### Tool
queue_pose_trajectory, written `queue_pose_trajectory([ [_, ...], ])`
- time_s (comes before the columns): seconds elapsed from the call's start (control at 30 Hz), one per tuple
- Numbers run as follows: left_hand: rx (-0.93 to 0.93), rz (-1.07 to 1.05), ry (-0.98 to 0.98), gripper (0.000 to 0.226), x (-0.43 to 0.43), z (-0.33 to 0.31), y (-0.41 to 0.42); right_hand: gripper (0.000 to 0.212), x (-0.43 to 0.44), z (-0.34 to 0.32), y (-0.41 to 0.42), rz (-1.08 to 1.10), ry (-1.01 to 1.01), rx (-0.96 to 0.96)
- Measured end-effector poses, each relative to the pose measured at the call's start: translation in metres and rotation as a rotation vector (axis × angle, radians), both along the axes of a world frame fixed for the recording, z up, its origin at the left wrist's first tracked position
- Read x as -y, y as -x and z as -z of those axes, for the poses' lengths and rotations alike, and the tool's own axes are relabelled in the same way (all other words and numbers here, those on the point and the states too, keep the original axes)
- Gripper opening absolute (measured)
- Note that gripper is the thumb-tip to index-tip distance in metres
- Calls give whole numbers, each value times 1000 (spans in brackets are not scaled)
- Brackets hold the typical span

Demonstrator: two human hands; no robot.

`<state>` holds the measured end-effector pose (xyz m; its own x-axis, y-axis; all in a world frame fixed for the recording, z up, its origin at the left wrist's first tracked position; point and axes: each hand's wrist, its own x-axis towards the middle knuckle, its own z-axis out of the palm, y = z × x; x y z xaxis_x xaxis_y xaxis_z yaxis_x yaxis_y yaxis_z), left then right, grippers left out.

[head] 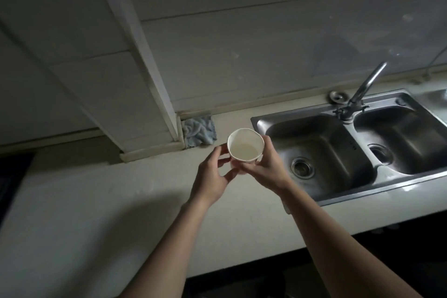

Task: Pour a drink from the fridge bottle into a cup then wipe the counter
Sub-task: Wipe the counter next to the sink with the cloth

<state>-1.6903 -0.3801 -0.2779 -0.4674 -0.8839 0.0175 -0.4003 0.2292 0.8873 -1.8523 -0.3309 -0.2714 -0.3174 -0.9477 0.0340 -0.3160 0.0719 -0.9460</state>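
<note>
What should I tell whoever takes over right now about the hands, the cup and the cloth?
Left hand and right hand: both have a grip on the white cup, low over the counter, just left of the sink.
Done, apparently: the cup looks to hold some pale liquid.
Bottle: not in view.
Blue cloth: crumpled at the back of the counter by the wall corner, untouched.
Left: put the cup down, wipe the counter.
</note>
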Motion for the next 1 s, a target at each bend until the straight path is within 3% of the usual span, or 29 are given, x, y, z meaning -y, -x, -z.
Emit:
queue_pose_trajectory([
  [0.23,-46,-15,-38,60,-2,-17,36,71,7,-11,48,-35,9,23],
  [0.57,-42,26,12,66,71,-13,50,69,75,-40,66,15,-7,-21],
  [1.0,-46,-39,-124,57,136,12,83,76,157,3,93,-51,-52,15],
])
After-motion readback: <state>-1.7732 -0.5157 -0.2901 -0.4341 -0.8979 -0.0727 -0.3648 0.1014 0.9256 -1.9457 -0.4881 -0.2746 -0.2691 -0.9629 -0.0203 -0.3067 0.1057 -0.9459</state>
